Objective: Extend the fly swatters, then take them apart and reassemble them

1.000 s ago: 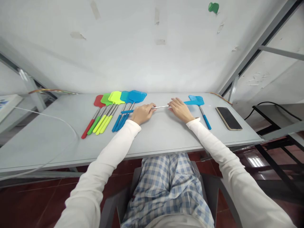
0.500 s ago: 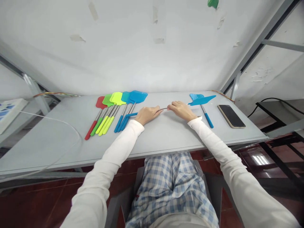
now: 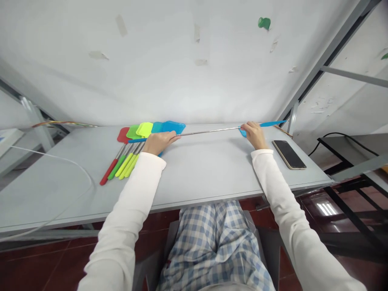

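Between my hands stretches a blue fly swatter [image 3: 209, 131] with a long, thin metal telescopic rod, held roughly level above the table. My left hand [image 3: 160, 142] is closed around it near the blue handle, which sticks out to the left. My right hand [image 3: 254, 133] grips the rod close to the blue paddle, seen almost edge-on at the right. Behind that hand another blue fly swatter [image 3: 243, 132] lies mostly hidden. Left of and under my left hand lies a row of fly swatters: red [image 3: 109, 171], green [image 3: 117, 166], yellow [image 3: 129, 163] and blue [image 3: 174, 127].
A smartphone [image 3: 289, 154] lies at the right end of the grey table [image 3: 206, 173]. A white cable [image 3: 72, 161] crosses the left side. Metal frame posts [image 3: 292, 117] and a wall [image 3: 182, 81] with tape scraps stand behind. A black-framed stand [image 3: 348, 149] is at the right.
My hands have moved apart, the left one leftward and the right one rightward. The fly swatter's metal rod has been drawn out much longer between them.
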### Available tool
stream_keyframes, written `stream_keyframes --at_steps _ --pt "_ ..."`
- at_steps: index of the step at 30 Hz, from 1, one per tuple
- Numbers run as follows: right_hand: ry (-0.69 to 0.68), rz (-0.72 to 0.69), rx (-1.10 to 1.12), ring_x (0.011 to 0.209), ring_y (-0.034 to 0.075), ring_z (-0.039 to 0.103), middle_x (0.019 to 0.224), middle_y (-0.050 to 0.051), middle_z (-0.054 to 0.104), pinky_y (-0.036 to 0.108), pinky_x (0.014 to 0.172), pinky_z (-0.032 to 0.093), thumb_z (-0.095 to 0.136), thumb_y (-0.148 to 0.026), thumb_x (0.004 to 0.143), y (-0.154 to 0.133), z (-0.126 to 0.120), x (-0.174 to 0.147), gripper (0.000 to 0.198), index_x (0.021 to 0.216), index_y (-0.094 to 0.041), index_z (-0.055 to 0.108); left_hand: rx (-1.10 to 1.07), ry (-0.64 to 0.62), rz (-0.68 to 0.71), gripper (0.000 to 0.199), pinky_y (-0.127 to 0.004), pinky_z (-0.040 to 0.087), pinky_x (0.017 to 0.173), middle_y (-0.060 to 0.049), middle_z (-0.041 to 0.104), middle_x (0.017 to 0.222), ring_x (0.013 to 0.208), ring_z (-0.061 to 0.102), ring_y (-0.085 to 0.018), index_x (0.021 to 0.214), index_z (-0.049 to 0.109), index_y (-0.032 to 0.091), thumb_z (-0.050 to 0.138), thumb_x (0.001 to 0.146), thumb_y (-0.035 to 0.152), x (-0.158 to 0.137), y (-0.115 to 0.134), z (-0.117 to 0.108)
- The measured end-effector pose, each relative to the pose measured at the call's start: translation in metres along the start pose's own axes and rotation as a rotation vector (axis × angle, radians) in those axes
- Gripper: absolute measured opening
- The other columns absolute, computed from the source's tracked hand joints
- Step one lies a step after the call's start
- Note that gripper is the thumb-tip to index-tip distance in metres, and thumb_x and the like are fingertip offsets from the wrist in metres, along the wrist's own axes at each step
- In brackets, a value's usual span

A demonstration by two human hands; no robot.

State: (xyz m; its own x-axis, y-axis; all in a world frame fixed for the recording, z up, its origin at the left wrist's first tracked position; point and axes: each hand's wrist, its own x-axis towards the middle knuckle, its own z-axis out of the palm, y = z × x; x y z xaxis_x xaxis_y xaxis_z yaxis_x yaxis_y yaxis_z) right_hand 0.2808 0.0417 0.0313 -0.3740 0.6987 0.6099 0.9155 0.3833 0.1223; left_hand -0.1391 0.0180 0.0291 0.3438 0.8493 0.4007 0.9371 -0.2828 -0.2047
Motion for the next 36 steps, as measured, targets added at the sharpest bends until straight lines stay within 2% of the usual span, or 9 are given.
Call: stream_keyframes --at_steps 4,7,10,14,21,25,29,32,36 --pt "-0.027 0.019 0.02 0.084 0.023 0.053 0.09 0.01 0.063 0.033 0.078 0.035 0.037 -0.024 0.098 -0.013 0.006 0.003 0.029 0.096 -0.016 0.065 -0.026 -0.011 -0.008 0.054 -0.028 0.025 0.054 -0.01 0.071 0.084 0.074 0.063 -0.02 0.088 0.064 0.022 0.024 0.095 0.059 0.001 0.012 0.001" --pt "-0.127 -0.075 0.067 0.088 0.022 0.055 0.096 0.011 0.064 0.031 0.079 0.035 0.038 -0.025 0.099 -0.04 0.009 0.005 0.027 0.102 -0.015 0.063 -0.089 0.003 0.007 0.052 -0.028 0.028 0.055 -0.011 0.071 0.084 0.076 0.064 -0.021 0.091 0.064 0.023 0.027 0.094 0.059 0.004 0.034 -0.001" --pt "-0.261 -0.203 0.1 0.082 0.019 0.057 0.094 0.009 0.066 0.029 0.072 0.034 0.035 -0.029 0.101 -0.076 0.008 0.008 0.03 0.101 -0.015 0.061 -0.16 0.016 0.061 0.053 -0.028 0.03 0.056 -0.011 0.071 0.085 0.079 0.065 -0.021 0.09 0.065 0.023 0.028 0.094 0.06 0.006 0.053 -0.004" --pt "-0.238 -0.261 0.04 0.08 0.02 0.056 0.09 0.009 0.067 0.03 0.071 0.032 0.035 -0.033 0.101 -0.101 -0.001 0.013 0.032 0.096 -0.016 0.061 -0.157 0.019 0.095 0.054 -0.028 0.029 0.055 -0.011 0.071 0.083 0.075 0.064 -0.02 0.086 0.064 0.023 0.026 0.094 0.061 0.007 0.057 -0.006" --pt "-0.179 -0.263 0.007 0.078 0.021 0.054 0.083 0.009 0.066 0.032 0.07 0.028 0.034 -0.026 0.1 -0.08 -0.007 0.014 0.031 0.093 -0.016 0.062 -0.124 -0.038 0.086 0.053 -0.028 0.029 0.053 -0.011 0.07 0.081 0.072 0.064 -0.02 0.084 0.062 0.021 0.027 0.094 0.06 0.007 0.044 -0.007" --pt "-0.175 -0.269 0.004 0.08 0.021 0.053 0.087 0.009 0.066 0.032 0.072 0.028 0.033 -0.031 0.101 -0.069 -0.003 0.009 0.033 0.093 -0.016 0.062 -0.135 -0.03 0.114 0.05 -0.027 0.031 0.055 -0.009 0.071 0.086 0.077 0.065 -0.019 0.088 0.064 0.022 0.028 0.095 0.057 0.005 0.046 -0.004" --pt "-0.148 -0.158 -0.019 0.081 0.022 0.054 0.087 0.01 0.066 0.032 0.074 0.028 0.034 -0.04 0.1 -0.056 0.002 0.005 0.038 0.092 -0.016 0.063 -0.187 -0.034 0.108 0.044 -0.026 0.032 0.057 -0.007 0.072 0.093 0.082 0.065 -0.019 0.094 0.065 0.023 0.033 0.095 0.053 0.004 0.039 -0.001" --pt "-0.211 -0.097 0.009 0.075 0.02 0.054 0.081 0.008 0.067 0.031 0.073 0.028 0.033 -0.039 0.1 -0.05 0.005 0.004 0.038 0.089 -0.017 0.063 -0.154 -0.073 0.076 0.043 -0.025 0.031 0.057 -0.008 0.073 0.091 0.079 0.066 -0.02 0.095 0.065 0.024 0.035 0.095 0.054 0.003 0.033 -0.001" --pt "-0.281 -0.099 0.064 0.073 0.019 0.056 0.083 0.008 0.069 0.029 0.073 0.03 0.035 -0.032 0.1 -0.051 0.005 0.005 0.033 0.09 -0.017 0.062 -0.085 -0.101 0.045 0.047 -0.027 0.031 0.058 -0.01 0.072 0.082 0.072 0.066 -0.022 0.093 0.066 0.024 0.034 0.093 0.058 0.0 0.036 -0.005"
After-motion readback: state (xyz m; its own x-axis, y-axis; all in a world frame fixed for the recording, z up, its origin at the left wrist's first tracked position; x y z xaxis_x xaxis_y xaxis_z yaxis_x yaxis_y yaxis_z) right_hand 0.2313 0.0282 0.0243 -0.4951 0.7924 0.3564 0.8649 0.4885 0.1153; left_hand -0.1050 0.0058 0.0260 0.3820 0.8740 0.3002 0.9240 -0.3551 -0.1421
